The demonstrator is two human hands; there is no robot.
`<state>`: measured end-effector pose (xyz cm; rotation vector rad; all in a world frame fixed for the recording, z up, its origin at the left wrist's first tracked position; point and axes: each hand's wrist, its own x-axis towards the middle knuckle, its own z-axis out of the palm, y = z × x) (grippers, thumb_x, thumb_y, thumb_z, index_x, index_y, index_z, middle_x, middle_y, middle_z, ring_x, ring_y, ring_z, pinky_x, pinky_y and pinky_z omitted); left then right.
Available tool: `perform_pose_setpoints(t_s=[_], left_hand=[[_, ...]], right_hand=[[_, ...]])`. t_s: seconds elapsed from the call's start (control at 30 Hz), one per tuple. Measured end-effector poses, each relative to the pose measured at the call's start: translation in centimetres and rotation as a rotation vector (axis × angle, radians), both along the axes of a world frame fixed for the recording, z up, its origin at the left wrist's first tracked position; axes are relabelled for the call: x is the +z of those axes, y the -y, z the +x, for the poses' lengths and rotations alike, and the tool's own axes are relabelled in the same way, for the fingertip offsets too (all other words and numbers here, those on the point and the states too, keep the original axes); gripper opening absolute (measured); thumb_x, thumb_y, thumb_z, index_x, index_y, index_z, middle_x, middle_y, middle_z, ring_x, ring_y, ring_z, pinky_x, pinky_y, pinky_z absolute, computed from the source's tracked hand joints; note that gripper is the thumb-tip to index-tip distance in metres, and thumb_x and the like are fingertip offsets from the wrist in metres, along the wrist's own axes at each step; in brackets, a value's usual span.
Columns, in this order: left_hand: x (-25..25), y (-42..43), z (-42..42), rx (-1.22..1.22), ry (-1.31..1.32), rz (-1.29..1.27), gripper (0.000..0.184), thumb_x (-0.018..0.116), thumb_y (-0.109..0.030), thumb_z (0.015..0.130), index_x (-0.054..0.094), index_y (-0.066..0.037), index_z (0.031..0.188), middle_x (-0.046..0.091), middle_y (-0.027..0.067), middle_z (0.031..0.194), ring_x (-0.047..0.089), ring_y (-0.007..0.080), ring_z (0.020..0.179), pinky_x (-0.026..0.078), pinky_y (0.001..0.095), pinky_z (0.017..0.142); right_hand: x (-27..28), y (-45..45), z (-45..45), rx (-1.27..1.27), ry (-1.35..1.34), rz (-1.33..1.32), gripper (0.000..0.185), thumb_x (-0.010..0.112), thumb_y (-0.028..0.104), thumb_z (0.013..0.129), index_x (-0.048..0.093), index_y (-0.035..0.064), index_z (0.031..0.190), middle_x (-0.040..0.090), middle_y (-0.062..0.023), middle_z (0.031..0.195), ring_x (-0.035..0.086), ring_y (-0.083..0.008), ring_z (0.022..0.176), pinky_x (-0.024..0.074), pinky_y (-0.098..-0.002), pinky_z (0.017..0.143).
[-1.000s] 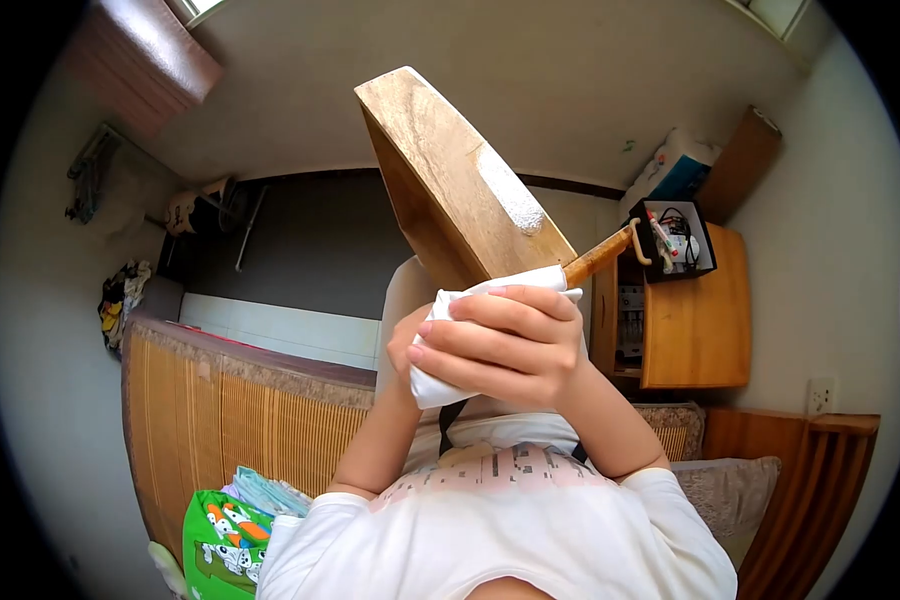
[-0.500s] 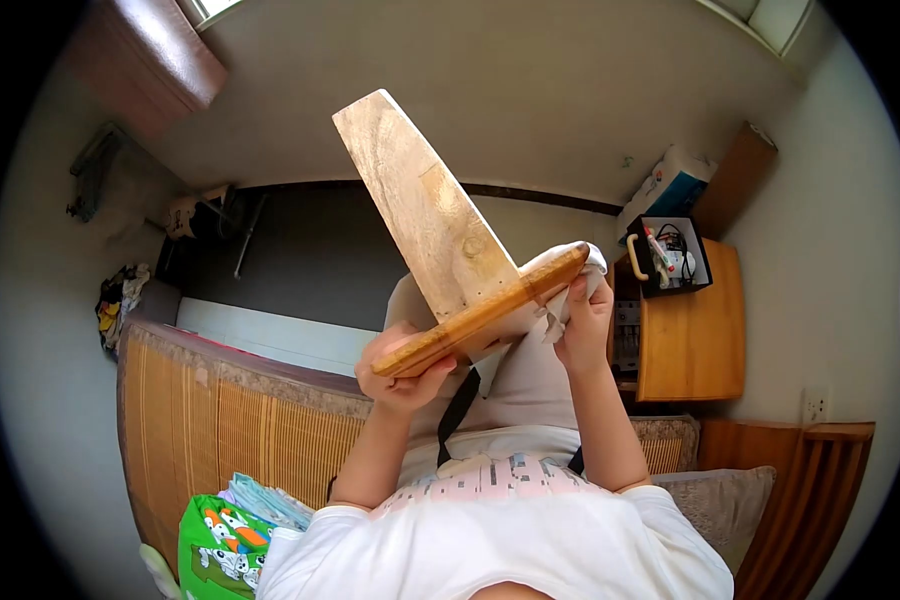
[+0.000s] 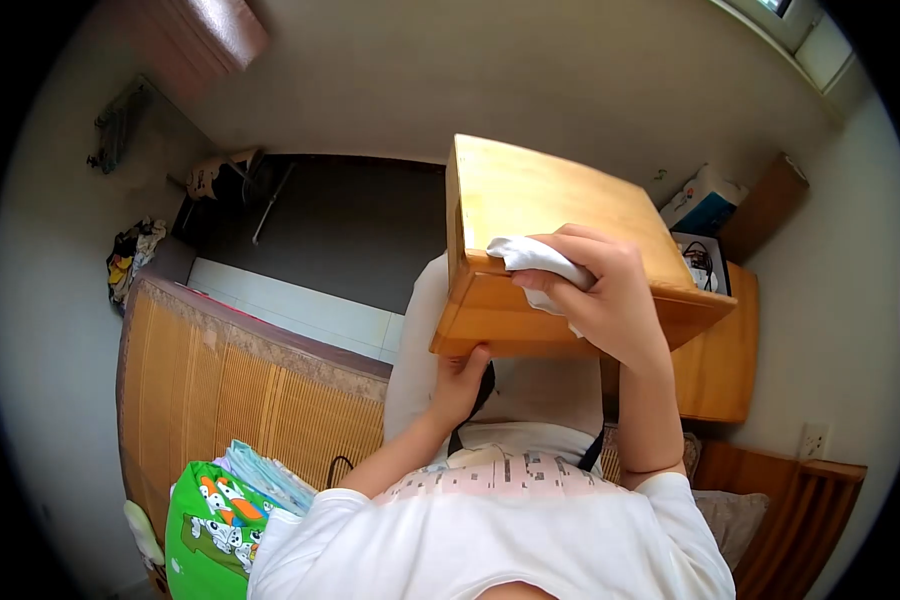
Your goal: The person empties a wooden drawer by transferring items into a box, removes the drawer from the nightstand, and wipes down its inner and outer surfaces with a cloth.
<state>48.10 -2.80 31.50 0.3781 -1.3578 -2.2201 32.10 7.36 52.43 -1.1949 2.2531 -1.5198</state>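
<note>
A wooden drawer [image 3: 560, 200] is held up over my lap, its front panel [image 3: 530, 318] facing me and a broad flat yellowish side facing up. My right hand [image 3: 610, 285] is closed round a white cloth [image 3: 540, 262], which presses on the upper edge of the front panel toward its left end. At the panel's lower left edge, my left hand [image 3: 458, 385] grips the drawer from beneath. The thumb shows there; the other fingers are mostly hidden.
Behind the drawer, at right, a wooden cabinet [image 3: 722, 370] carries a box with black cables [image 3: 705, 262]. A bed with a bamboo mat [image 3: 260, 390] lies to the left. A green printed bag [image 3: 210, 525] sits beside me. A wall socket [image 3: 815, 440] is at right.
The drawer has turned from edge-on to showing its broad side and front panel, and moved right. My right hand brought the cloth from the panel's right end to its upper left edge.
</note>
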Motion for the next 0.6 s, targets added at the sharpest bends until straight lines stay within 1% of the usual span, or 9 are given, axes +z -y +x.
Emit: perform_pose_setpoints(t_s=[0.07,0.2,0.23,0.33,0.4,0.47,0.5,0.57,0.6], left_hand=[[-1.4,0.2,1.6,-0.063,0.136,0.319,0.038,0.064,-0.018,0.103,0.055,0.001,0.135,0.064,0.0066,0.128,0.058,0.0133,0.117,0.047,0.0302,0.099],[-1.9,3.2,3.9,-0.340,0.503,0.105,0.046,0.078,-0.008,0.092,0.059,0.002,0.132,0.065,0.0083,0.130,0.058,0.0140,0.119,0.048,0.0313,0.100],[-1.6,3.6,4.1,-0.369,0.476,0.161,0.066,0.085,-0.001,0.081,0.053,0.002,0.139,0.062,0.0098,0.133,0.059,0.0168,0.120,0.050,0.0329,0.102],[-2.5,3.2,4.6,-0.118,0.422,0.057,0.084,0.085,0.010,0.074,0.042,0.000,0.145,0.059,0.0088,0.128,0.060,0.0202,0.122,0.051,0.0349,0.104],[-3.0,3.0,4.6,-0.128,0.437,0.047,0.103,0.092,0.005,0.066,0.034,-0.002,0.151,0.050,0.0122,0.140,0.055,0.0250,0.128,0.051,0.0386,0.107],[-1.9,2.2,4.0,0.118,0.411,-0.270,0.101,0.093,0.000,0.066,0.038,-0.006,0.150,0.047,0.0161,0.144,0.048,0.0287,0.136,0.047,0.0415,0.111],[-0.9,2.7,3.9,0.121,0.414,-0.264,0.101,0.093,0.000,0.066,0.038,-0.006,0.150,0.047,0.0161,0.144,0.048,0.0287,0.136,0.047,0.0415,0.111],[0.8,4.3,3.5,0.004,0.517,-0.972,0.099,0.094,-0.007,0.066,0.041,-0.010,0.150,0.040,0.0178,0.151,0.040,0.0328,0.144,0.038,0.0448,0.118],[0.5,4.5,3.2,0.004,0.519,-0.968,0.099,0.094,-0.007,0.066,0.041,-0.010,0.150,0.040,0.0178,0.151,0.040,0.0328,0.144,0.038,0.0448,0.118]], right_hand=[[-5.1,-0.1,-0.4,-0.031,0.142,0.056,0.021,0.083,0.009,0.079,0.078,0.0015,0.099,0.067,-0.0069,0.076,0.059,-0.0141,0.065,0.0445,-0.0289,0.058],[-10.0,0.6,0.6,-0.065,0.252,0.123,0.021,0.083,0.013,0.081,0.078,0.0015,0.098,0.068,-0.0046,0.077,0.060,-0.0117,0.069,0.0461,-0.0282,0.061],[-10.6,0.8,1.1,-0.050,0.313,0.159,0.022,0.083,0.016,0.082,0.079,0.0029,0.099,0.070,-0.0055,0.079,0.062,-0.0139,0.070,0.0479,-0.0301,0.062],[-11.1,2.0,2.2,-0.034,0.226,0.297,0.023,0.083,0.019,0.082,0.079,0.0045,0.100,0.071,-0.0073,0.081,0.064,-0.0184,0.070,0.0492,-0.0314,0.064],[-11.4,2.3,2.7,-0.035,0.188,0.317,0.024,0.082,0.025,0.082,0.080,0.0083,0.099,0.070,-0.0073,0.081,0.065,-0.0223,0.071,0.0497,-0.0338,0.065],[-11.5,2.5,2.7,-0.037,0.141,0.335,0.026,0.082,0.031,0.082,0.080,0.0121,0.099,0.070,-0.0073,0.081,0.066,-0.0263,0.072,0.0503,-0.0362,0.065],[-11.3,2.4,2.7,-0.041,0.138,0.349,0.026,0.082,0.031,0.081,0.080,0.0118,0.098,0.070,-0.0077,0.080,0.065,-0.0269,0.072,0.0501,-0.0368,0.065],[-11.0,2.4,3.0,-0.045,0.136,0.368,0.025,0.082,0.030,0.081,0.080,0.0116,0.098,0.069,-0.0082,0.080,0.065,-0.0275,0.071,0.0499,-0.0373,0.065],[-10.8,2.3,3.3,-0.051,0.128,0.356,0.025,0.083,0.030,0.080,0.080,0.0114,0.097,0.069,-0.0082,0.079,0.065,-0.0276,0.071,0.0498,-0.0378,0.065]])
